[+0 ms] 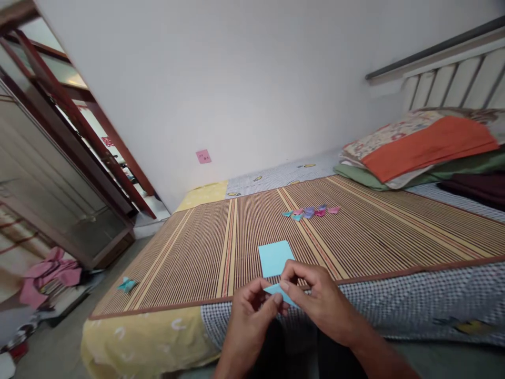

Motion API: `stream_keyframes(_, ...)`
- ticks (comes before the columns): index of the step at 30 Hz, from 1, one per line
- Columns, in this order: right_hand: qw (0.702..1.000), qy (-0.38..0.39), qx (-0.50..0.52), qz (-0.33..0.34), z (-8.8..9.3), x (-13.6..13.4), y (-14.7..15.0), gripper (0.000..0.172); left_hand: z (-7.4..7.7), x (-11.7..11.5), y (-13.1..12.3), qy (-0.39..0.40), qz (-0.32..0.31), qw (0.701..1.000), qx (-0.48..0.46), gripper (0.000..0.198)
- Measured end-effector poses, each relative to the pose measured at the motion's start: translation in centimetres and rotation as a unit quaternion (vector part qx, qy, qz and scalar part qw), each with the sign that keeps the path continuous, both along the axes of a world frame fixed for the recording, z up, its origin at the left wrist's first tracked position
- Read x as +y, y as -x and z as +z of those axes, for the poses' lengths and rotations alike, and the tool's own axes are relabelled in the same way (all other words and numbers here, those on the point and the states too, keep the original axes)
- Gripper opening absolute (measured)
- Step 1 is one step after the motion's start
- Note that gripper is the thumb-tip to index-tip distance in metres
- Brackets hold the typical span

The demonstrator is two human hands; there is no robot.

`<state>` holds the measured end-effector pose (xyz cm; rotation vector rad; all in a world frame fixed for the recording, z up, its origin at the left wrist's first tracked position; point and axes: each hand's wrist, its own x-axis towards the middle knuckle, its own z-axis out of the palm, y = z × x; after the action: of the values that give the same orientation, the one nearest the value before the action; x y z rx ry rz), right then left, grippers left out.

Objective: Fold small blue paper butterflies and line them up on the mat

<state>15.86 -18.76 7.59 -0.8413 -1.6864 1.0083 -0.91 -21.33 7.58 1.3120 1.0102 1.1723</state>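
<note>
Between my two hands is a small folded piece of light blue paper (284, 296), held just over the near edge of the bed. My left hand (252, 310) pinches its left side between thumb and fingers. The thumb and forefinger of my right hand (315, 295) grip its upper right side. Just beyond the hands, a flat light blue paper sheet (275, 258) lies on the striped bamboo mat (197, 252). My right fingers hide the sheet's near right corner.
Several small folded paper pieces (309, 212) in blue, pink and purple lie farther back on the mat. A single blue folded piece (127, 285) sits near the left edge. Pillows (430, 150) are stacked at the right, and a door (59, 173) stands at the left.
</note>
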Motion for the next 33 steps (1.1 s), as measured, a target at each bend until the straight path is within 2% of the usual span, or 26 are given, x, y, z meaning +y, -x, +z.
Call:
stream_keyframes(5, 1.000, -0.008, -0.001, 0.018, 0.2, -1.8, -0.2, 0.025, 0.3, -2.7, 0.4, -0.057, 0.014, 0.996, 0.072, 0.038)
stream_keyframes(8, 0.999, 0.000, 0.022, 0.035, 0.4, -2.4, -0.2, 0.027, 0.3, -3.7, 0.2, -0.068, 0.032, 0.995, 0.064, 0.038)
stream_keyframes(14, 0.999, 0.006, 0.001, 0.050, 0.9, -3.8, -0.1, 0.027, 0.2, -5.1, -0.6, -0.025, 0.011, 1.000, -0.016, 0.033)
stream_keyframes(19, 0.997, 0.004, -0.034, 0.073, 0.7, -4.6, -0.3, 0.027, -0.3, -5.8, -0.7, -0.007, 0.011, 1.000, -0.028, 0.031)
stream_keyframes(26, 0.994, 0.003, -0.056, 0.091, -0.3, -4.5, -0.9, 0.030, -0.8, -6.0, -0.9, 0.036, -0.029, 0.998, -0.039, 0.030)
stream_keyframes(33, 0.981, 0.053, 0.023, 0.185, -1.2, -4.6, -0.8, 0.031, -0.8, -6.6, -0.6, -0.008, 0.067, 0.996, -0.056, 0.024)
